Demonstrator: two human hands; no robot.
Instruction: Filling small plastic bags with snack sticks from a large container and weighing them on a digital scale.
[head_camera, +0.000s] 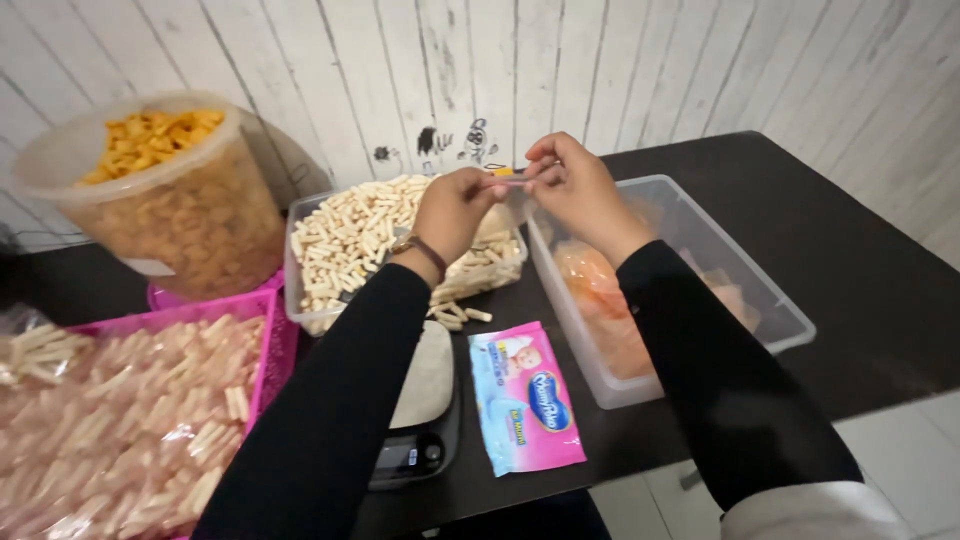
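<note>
While both hands' fingers pinch it, clear plastic bag (500, 215) of pale snack sticks, top pulled taut

The dark table (850, 270) lies open to the right of the clear bin (700, 250). On the left, the round tub (160, 200), the stick-filled box (350, 240) and pink basket (270, 330) crowd together. The scale (420, 420) and pink packet (525, 400) seem to block the near edge.

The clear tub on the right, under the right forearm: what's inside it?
The clear tub holds sealed bags of orange snacks. The right forearm covers part of its middle, so the contents there cannot be seen.
</note>
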